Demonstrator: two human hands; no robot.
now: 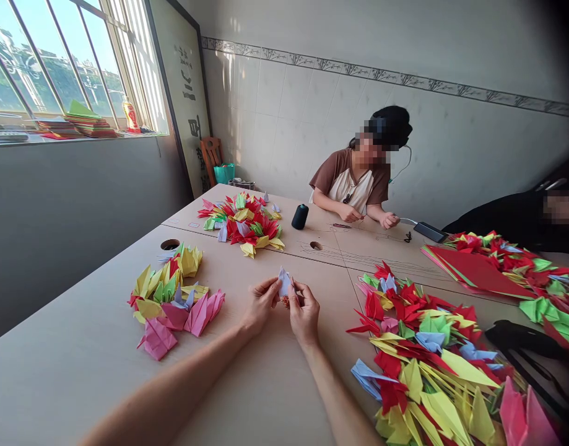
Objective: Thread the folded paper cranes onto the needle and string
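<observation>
Over the near part of the table [247,396], both hands meet at a small pale lavender folded paper piece [284,282]. My left hand [262,305] pinches its left side between thumb and fingers. On the other side, my right hand [304,311] is closed on its right edge. A small orange-brown speckled thing [285,301] shows just below the paper, between the hands; its kind cannot be made out. To the left lies a small pile of folded paper cranes [166,294] in yellow, pink and green. A larger, mixed-colour crane pile [428,353] spreads on the right.
Another crane pile [244,220] lies farther back, near a dark thread spool [299,217]. Loose threads [372,260] run across the table. Opposite sits a person [353,179]. Coloured paper sheets [474,272] and a black device [430,232] lie at right. Holes [169,244] pierce the tabletop.
</observation>
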